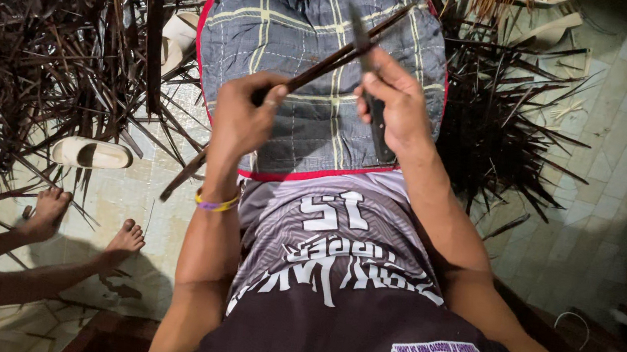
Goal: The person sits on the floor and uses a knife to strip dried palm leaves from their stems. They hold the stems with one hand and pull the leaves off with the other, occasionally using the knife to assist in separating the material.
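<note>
The dark leaf rib (320, 68), a long thin strip, ran on a slant from the lower left of the frame's middle up toward the upper centre, crossing the quilted plaid cushion (283, 35) that lay over the person's lap. The left hand (245, 114) gripped the strip low on its length, fingers curled shut round it and the thumb pressed on top, so the strip passed through the fist and stuck out below it toward the floor. The right hand (396, 102) was closed round the handle of a knife (368, 70), whose dark blade rose past the fingers and met the strip just above them, near the upper centre. The two hands sat close together, the strip bridging them. A yellow and purple wristband (214, 203) circled the left wrist. Heaps of dark dried fronds (32, 42) filled the upper left and upper right. A pale sandal (90, 153) lay on the tiled floor at left, and another person's bare feet (85, 227) rested below it.
</note>
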